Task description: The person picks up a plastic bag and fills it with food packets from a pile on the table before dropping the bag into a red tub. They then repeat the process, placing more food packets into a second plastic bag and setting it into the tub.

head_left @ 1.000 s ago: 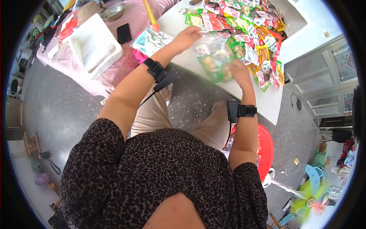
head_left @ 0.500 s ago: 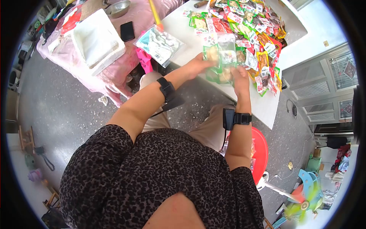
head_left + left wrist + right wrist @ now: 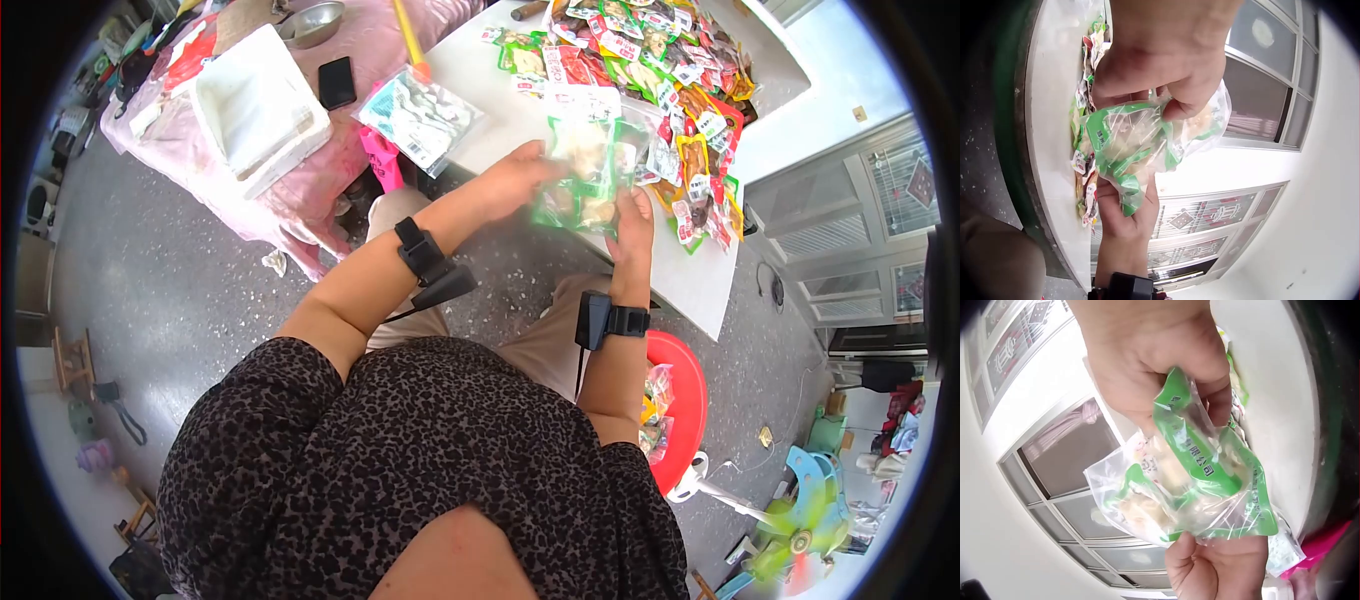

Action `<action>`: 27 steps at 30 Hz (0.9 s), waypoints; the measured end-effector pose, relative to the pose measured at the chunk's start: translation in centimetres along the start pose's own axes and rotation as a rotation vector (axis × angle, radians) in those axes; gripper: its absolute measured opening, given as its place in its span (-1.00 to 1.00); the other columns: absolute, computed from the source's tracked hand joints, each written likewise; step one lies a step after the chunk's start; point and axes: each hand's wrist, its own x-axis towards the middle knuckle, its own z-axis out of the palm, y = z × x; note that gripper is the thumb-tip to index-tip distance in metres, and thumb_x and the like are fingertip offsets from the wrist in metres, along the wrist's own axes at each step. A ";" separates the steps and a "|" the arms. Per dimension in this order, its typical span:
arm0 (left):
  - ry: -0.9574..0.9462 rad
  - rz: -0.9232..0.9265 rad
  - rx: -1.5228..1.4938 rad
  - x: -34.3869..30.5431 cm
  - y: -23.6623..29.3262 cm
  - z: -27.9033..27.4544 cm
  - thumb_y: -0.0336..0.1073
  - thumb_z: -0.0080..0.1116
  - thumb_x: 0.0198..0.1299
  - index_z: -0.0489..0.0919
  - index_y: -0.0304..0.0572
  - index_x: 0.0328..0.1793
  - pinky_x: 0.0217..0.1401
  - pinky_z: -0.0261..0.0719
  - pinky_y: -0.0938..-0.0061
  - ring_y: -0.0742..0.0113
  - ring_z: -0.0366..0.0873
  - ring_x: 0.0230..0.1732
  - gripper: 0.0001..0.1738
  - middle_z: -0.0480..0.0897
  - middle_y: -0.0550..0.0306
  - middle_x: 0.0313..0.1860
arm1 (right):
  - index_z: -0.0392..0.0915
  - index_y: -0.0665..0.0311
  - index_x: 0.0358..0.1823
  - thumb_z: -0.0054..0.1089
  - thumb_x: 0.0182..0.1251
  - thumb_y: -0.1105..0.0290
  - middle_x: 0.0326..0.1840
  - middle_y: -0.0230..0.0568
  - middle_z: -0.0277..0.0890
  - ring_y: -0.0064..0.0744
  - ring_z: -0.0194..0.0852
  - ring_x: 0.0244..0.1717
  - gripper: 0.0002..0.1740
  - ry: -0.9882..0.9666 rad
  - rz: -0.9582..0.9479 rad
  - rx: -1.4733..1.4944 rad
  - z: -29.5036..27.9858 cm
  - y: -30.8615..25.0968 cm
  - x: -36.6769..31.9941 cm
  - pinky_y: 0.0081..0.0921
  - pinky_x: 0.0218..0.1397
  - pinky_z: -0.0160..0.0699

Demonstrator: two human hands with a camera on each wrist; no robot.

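A clear plastic bag [image 3: 590,150] holding green-edged packets of pale food is held up between both hands over the table's near edge. My left hand [image 3: 510,182] grips its left side; in the left wrist view the thumb and fingers of that hand [image 3: 1166,75] pinch the plastic. On the lower right, my right hand [image 3: 632,225] holds a corner, and the right wrist view shows a green-edged packet [image 3: 1200,456] close under its thumb. Green borders with white printing show through the clear film [image 3: 1104,478].
A heap of colourful snack packets [image 3: 690,110] covers the white table's [image 3: 490,60] far right. Flat printed plastic bags [image 3: 420,115] lie at its left corner. Left stand a white foam box [image 3: 265,110] and a phone [image 3: 337,82]; a red tub [image 3: 685,400] with packets is by my right arm.
My left hand has come down from the bag's top to its left side and now grips it there. The bag has lifted and shifted slightly right.
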 end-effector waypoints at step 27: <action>0.014 0.054 0.554 4.2 0.1 -1.3 -0.26 -0.10 0.11 0.44 -0.15 -0.25 -0.33 0.26 0.70 0.61 0.29 -0.36 -0.83 0.43 0.33 -0.39 | 0.32 0.33 -0.14 -0.15 -0.07 0.61 -0.38 -0.34 0.35 -0.69 0.21 -0.47 -0.64 0.033 -0.283 -0.652 -0.9 -1.9 1.2 -0.74 -0.45 0.21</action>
